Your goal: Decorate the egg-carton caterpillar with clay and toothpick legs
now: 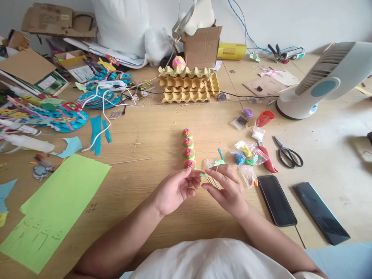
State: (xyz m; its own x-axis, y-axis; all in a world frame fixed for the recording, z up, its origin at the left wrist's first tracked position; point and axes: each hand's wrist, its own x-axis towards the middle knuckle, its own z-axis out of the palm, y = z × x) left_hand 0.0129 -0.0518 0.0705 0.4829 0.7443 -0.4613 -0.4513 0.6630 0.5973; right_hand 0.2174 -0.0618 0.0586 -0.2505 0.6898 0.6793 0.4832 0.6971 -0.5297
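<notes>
A small light green piece [202,175] rests at the fingertips of my left hand [177,188], whose fingers are curled around it. My right hand [228,188] is just to the right, its thumb and fingers apart near the green piece, with nothing visible between them. Beyond my left fingertips, a row of several painted egg-like pieces [188,153] in red, green and yellow runs away from me. Thin wooden sticks [213,180] and a bag of light green clay [216,162] lie partly hidden behind my right hand.
Clay bags [240,157], black scissors [287,153] and two phones [277,200] [321,212] lie right. Farther back are a red cup [265,117], a white fan [322,83] and egg cartons [186,90]. Green paper [62,205] and blue crafts [62,118] are left.
</notes>
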